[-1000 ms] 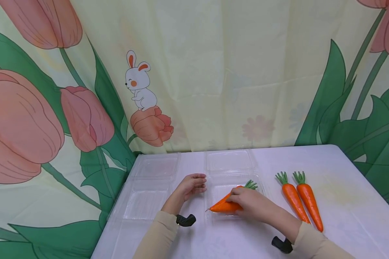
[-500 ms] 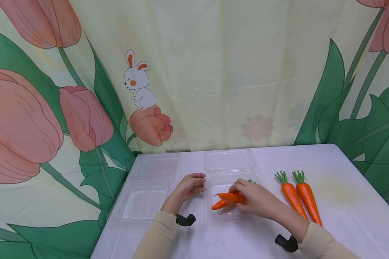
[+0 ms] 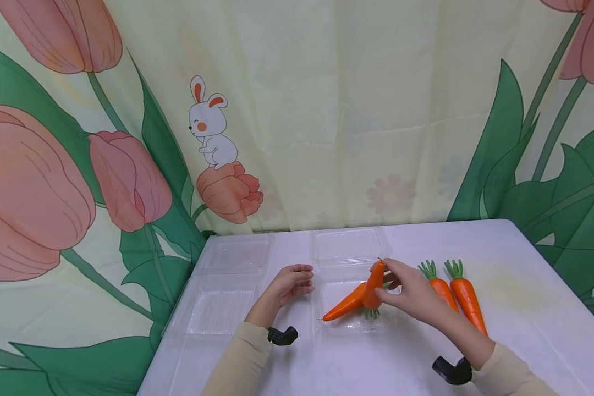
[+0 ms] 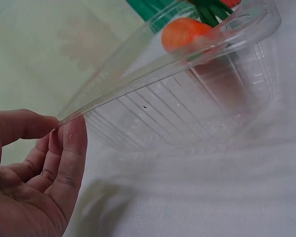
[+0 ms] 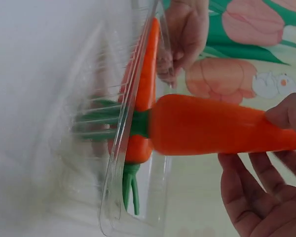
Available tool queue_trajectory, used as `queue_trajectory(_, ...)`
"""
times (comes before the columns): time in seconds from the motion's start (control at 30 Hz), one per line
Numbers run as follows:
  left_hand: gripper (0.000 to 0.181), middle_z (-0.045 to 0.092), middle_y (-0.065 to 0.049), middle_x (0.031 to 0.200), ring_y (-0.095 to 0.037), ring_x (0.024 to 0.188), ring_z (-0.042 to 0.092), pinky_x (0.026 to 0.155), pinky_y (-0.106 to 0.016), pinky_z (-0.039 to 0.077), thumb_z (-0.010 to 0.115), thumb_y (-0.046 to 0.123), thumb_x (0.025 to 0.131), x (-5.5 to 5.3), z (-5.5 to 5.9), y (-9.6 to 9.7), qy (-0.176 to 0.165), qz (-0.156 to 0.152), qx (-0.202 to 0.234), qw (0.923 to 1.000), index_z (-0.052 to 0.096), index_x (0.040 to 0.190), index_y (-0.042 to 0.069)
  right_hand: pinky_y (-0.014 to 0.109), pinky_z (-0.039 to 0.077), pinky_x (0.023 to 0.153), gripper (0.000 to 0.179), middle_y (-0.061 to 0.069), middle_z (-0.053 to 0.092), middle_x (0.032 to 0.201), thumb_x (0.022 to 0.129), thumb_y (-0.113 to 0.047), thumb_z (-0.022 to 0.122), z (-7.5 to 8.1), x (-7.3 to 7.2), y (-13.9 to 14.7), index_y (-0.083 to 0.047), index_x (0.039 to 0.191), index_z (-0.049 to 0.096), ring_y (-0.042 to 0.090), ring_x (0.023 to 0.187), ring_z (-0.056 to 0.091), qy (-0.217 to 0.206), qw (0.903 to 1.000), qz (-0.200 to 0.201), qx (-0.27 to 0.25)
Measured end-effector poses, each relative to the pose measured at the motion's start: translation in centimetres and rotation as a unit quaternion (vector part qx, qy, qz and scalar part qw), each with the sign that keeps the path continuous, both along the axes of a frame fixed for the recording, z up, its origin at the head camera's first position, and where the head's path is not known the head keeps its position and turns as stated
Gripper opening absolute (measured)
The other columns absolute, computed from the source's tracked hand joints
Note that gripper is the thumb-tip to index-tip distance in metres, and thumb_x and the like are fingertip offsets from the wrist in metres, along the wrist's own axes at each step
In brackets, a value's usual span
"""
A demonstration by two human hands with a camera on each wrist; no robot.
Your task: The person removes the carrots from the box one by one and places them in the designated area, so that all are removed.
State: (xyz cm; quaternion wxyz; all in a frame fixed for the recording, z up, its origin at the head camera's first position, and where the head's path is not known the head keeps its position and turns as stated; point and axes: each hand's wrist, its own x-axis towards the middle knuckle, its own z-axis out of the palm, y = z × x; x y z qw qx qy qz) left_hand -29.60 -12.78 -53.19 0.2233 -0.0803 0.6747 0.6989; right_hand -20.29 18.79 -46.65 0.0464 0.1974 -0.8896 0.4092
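My left hand [image 3: 289, 283] pinches the left rim of a clear plastic hinged container [image 4: 153, 111], whose lid [image 3: 348, 245] is folded back toward the curtain. One carrot [image 3: 344, 305] lies slanted inside, its tip toward the near left. Over it my right hand [image 3: 412, 291] holds a second carrot [image 5: 207, 126] between thumb and fingers, near the thin end. That carrot stands nearly upright, tip up, its green tops [image 3: 371, 313] pointing down into the container. In the right wrist view the held carrot crosses in front of the one lying inside.
Two more carrots [image 3: 467, 302] lie side by side on the white-covered table [image 3: 524, 341], to the right of the container and partly behind my right arm. Another clear container [image 3: 223, 311] sits opened on the left. A tulip-print curtain [image 3: 297, 110] hangs behind.
My right hand has raised one carrot off the other and turned it from lying with its tip leftward to tip up, tops down. My left hand has stayed at the rim.
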Motion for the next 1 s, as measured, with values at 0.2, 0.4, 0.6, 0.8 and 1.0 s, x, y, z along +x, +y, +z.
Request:
queue_trajectory(0.2, 0.039, 0.068, -0.014, 0.106, -0.016, 0.076, 0.07, 0.078, -0.028, 0.064, 0.068, 0.011, 0.099, 0.0, -0.1, -0.2, 0.0, 0.0, 0.001, 1.0, 0.059, 0.134, -0.004, 0.033, 0.065, 0.078, 0.041, 0.008, 0.07, 0.113, 0.09, -0.015, 0.08, 0.7, 0.2, 1.5, -0.012, 0.124, 0.058, 0.021, 0.096, 0.071, -0.054, 0.9976, -0.036, -0.025)
queue_trajectory(0.4, 0.038, 0.068, -0.014, 0.108, -0.016, 0.076, 0.07, 0.078, -0.027, 0.064, 0.067, 0.011, 0.1, 0.2, 0.1, -0.3, -0.002, 0.0, 0.003, 1.0, 0.06, 0.134, -0.004, 0.031, 0.064, 0.079, 0.044, 0.012, 0.071, 0.113, 0.088, -0.017, 0.082, 1.5, 0.8, 3.6, -0.01, 0.122, 0.056, 0.024, 0.097, 0.071, -0.082, 0.9943, -0.066, -0.016)
queue_trajectory(0.6, 0.037, 0.069, -0.016, 0.113, -0.016, 0.077, 0.071, 0.08, -0.028, 0.064, 0.067, 0.012, 0.1, 0.2, 0.2, -0.4, 0.001, 0.001, 0.0, 1.0, 0.061, 0.134, -0.003, 0.03, 0.065, 0.076, 0.037, 0.01, 0.07, 0.107, 0.087, -0.017, 0.083, 2.1, 1.4, 6.0, -0.008, 0.114, 0.06, 0.022, 0.094, 0.069, -0.109, 0.9915, -0.067, 0.021)
queue_trajectory(0.8, 0.039, 0.067, -0.009, 0.099, -0.014, 0.075, 0.069, 0.076, -0.027, 0.064, 0.067, 0.008, 0.099, 0.1, -0.2, -0.3, 0.009, -0.006, 0.013, 0.9999, 0.059, 0.134, -0.007, 0.026, 0.062, 0.069, 0.03, 0.007, 0.071, 0.105, 0.086, -0.025, 0.085, 2.3, 1.7, 7.8, -0.012, 0.11, 0.072, 0.02, 0.088, 0.064, -0.118, 0.9877, -0.067, 0.078)
queue_trajectory(1.0, 0.038, 0.065, -0.005, 0.095, -0.014, 0.074, 0.069, 0.076, -0.027, 0.064, 0.067, 0.006, 0.098, 0.1, -0.4, -0.1, 0.013, -0.009, 0.014, 0.9998, 0.059, 0.133, -0.006, 0.03, 0.062, 0.069, 0.027, 0.003, 0.072, 0.096, 0.082, -0.024, 0.088, 2.5, 1.6, 8.6, -0.012, 0.103, 0.075, 0.018, 0.083, 0.062, -0.121, 0.9836, -0.064, 0.118)
